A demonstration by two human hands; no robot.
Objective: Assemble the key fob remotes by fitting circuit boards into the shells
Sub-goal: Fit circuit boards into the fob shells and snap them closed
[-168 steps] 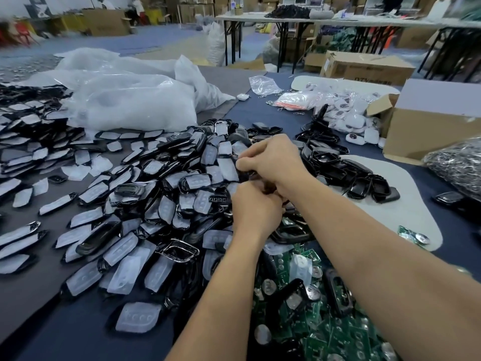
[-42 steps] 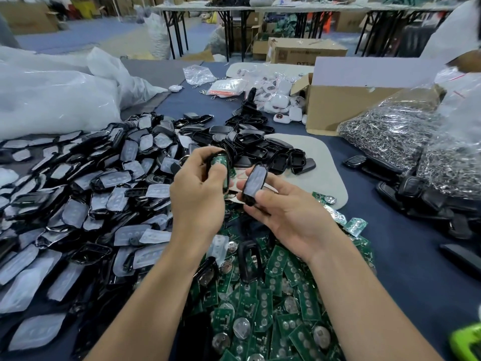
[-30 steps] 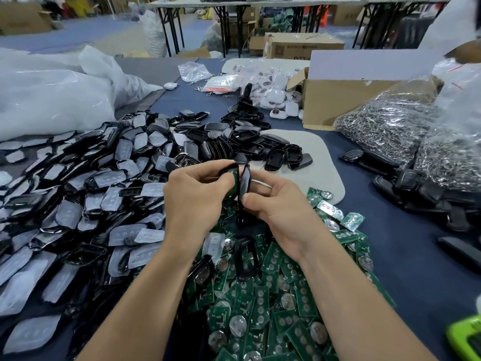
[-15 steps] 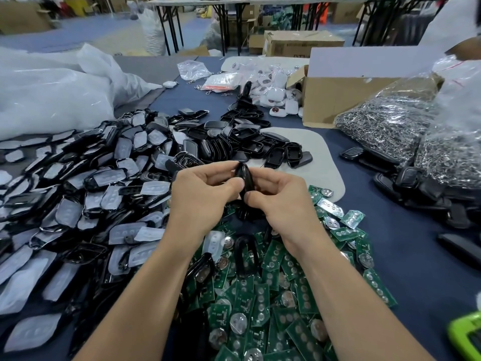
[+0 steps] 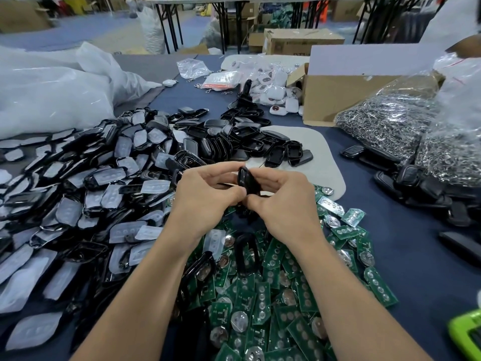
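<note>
A workshop with folding tables and cartons lay behind a work table covered in dark blue cloth, and on it sat a pale mat that serves here as the landmark. Just in front of the mat's near-left corner, both hands met above the cloth. The left hand and the right hand had their fingers curled round one black key fob shell, which stood on edge between them. The thumbs pressed close together under it. Whether a circuit board sat inside that shell could not be told. Below the hands, nearer the person than the mat, spread a heap of green circuit boards, many with round silver cells, and a few black frames lay among them. To the left of the mat stretched a wide heap of black shells with translucent button pads. A smaller pile of empty black shells overlapped the mat's far-left edge. Beyond the mat stood an open cardboard box, with white fobs heaped just left of it. To the right of the mat lay clear bags of metal rings, and closed black fobs lay at their foot. Far left of the mat, bulky white plastic bags rested on the table.
</note>
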